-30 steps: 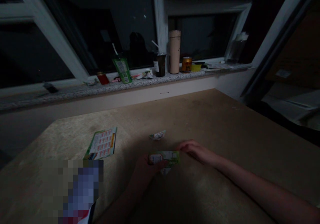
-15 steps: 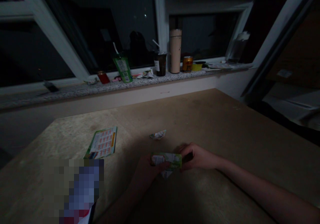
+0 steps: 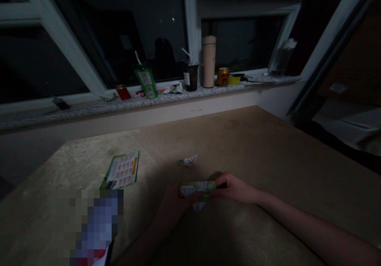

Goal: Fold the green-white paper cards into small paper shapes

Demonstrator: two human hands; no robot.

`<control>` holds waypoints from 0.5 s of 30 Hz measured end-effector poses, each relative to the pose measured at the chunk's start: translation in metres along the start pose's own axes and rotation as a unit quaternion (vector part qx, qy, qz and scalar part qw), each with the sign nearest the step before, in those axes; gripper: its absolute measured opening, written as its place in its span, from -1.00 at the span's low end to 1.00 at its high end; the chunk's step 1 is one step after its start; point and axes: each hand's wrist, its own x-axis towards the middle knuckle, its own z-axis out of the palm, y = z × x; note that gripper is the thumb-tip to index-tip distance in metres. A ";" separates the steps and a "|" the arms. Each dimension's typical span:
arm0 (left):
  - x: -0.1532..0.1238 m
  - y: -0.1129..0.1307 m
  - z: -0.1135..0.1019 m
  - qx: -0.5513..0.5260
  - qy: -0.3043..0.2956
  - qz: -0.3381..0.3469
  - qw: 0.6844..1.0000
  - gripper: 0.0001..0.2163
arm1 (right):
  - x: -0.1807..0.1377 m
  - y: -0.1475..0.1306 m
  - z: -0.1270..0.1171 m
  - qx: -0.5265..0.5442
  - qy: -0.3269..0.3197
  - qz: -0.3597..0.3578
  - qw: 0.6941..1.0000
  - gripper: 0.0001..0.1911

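Observation:
A folded piece of green and white printed paper (image 3: pixel 203 186) is held just above the table at the lower middle. My left hand (image 3: pixel 174 202), in shadow, grips its left end, with the thumb lying across the front. At the other end, my right hand (image 3: pixel 233 187) has its fingers closed on the paper's right edge. A pointed paper corner hangs below the fold. Just beyond my hands lies a small folded paper piece (image 3: pixel 188 161) with similar print. The fingers behind the paper are hidden.
A green-edged flyer (image 3: pixel 123 169) lies on the brown table (image 3: pixel 238 139) to the left, near a blurred-out item (image 3: pixel 98 226). Along the windowsill (image 3: pixel 166 99) stand a green drink pouch (image 3: pixel 146 83), a dark cup (image 3: pixel 191 77), a tall flask (image 3: pixel 209 62) and a gold can (image 3: pixel 223 77).
My right hand has shifted slightly left, and its fingers have closed on the paper's right edge. The left hand and the small folded piece stay in place.

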 end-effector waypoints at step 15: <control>-0.001 -0.001 0.000 0.042 0.016 0.011 0.999 -0.65 | 0.002 0.003 0.003 0.085 0.077 0.080 0.990 -0.58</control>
